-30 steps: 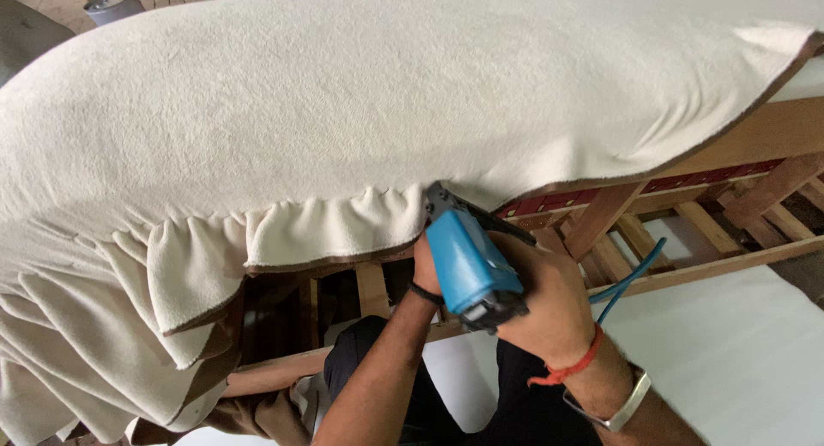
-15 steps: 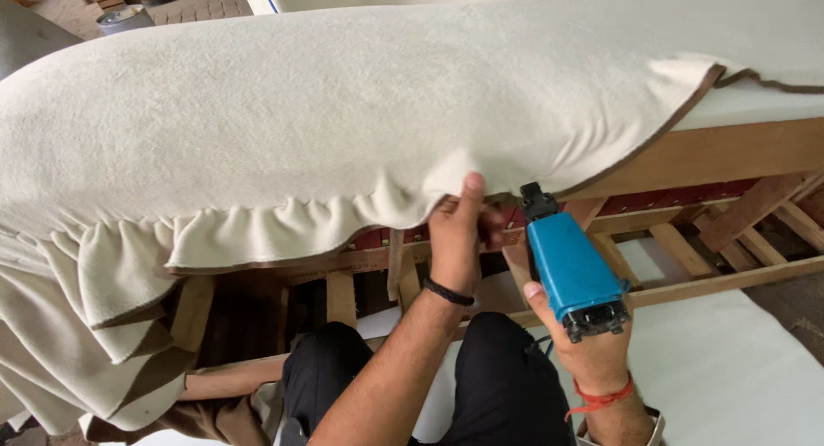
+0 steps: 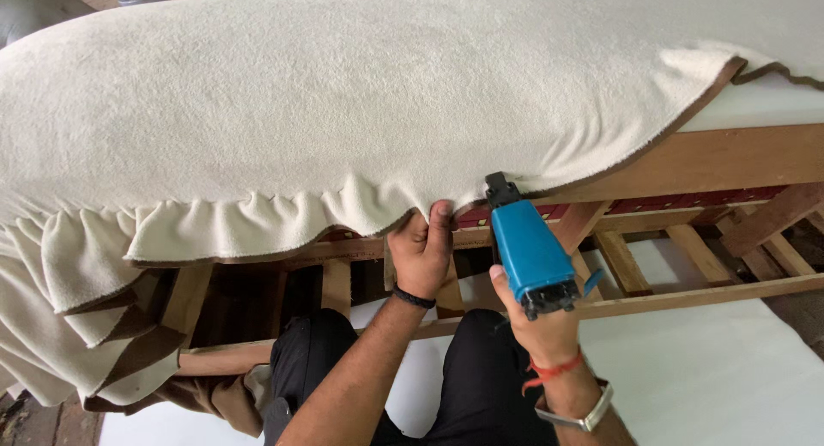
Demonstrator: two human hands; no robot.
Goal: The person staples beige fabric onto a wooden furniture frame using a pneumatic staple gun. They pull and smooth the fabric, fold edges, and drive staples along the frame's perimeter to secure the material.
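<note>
A cream fleece fabric point(image 3: 360, 111) with a brown underside lies draped over a wooden furniture frame point(image 3: 730, 158). My left hand point(image 3: 422, 253) pinches the fabric's lower edge and holds it against the frame rail. My right hand point(image 3: 536, 321) grips a blue pneumatic staple gun point(image 3: 528, 248). Its black nose points up at the fabric edge, just right of my left fingers. The edge to the left is gathered in ruffles.
Wooden slats point(image 3: 687, 274) and red webbing point(image 3: 687, 204) show under the frame. White sheeting point(image 3: 712, 369) covers the floor on the right. Loose fabric folds point(image 3: 77, 326) hang at the lower left. My knees in black trousers are below.
My left hand has shifted to pinch the fabric edge further right along the rail. The staple gun moved from beside the wrist to the right, then closer, nose up at the edge.
</note>
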